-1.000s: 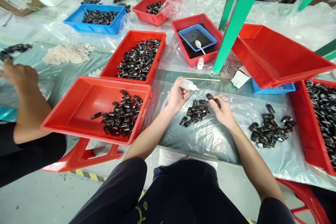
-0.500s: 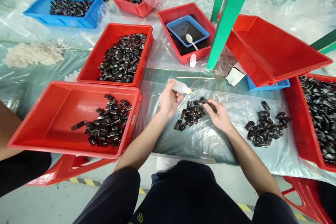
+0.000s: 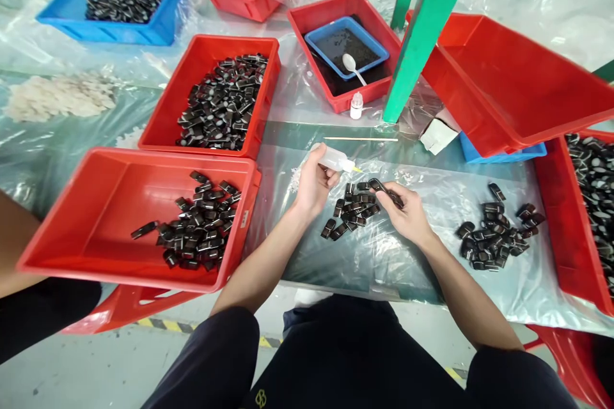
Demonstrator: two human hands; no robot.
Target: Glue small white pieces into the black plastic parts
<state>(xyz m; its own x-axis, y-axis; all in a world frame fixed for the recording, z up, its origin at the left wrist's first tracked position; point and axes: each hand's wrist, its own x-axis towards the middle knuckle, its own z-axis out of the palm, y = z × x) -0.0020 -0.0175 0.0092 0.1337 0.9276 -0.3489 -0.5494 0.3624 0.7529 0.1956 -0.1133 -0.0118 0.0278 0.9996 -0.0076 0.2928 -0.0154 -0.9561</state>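
Observation:
My left hand [image 3: 314, 182] is closed around a translucent squeeze bottle [image 3: 333, 159] with a thin yellow tip pointing right. Just right of that tip, my right hand [image 3: 405, 209] grips a small glossy black plastic part [image 3: 378, 185] between thumb and fingers; another dark piece shows under the fingers. The tip and the held part are close but appear apart. Between and below my hands lies a loose group of similar black parts [image 3: 352, 209] on the plastic-covered table. A second pile of black parts [image 3: 492, 233] rests to the right of my right hand.
Red bins with black parts stand left [image 3: 119, 152], behind [image 3: 269, 99] and right [image 3: 551, 223]. A thin stick [image 3: 359, 138] and a small white bottle [image 3: 356, 107] lie beyond my hands. A green post [image 3: 426, 38] rises beside a tilted red bin [image 3: 522, 83].
The camera view has shifted slightly, so the table's things appear moved. Both hands keep their hold, the bottle tip still near the black part.

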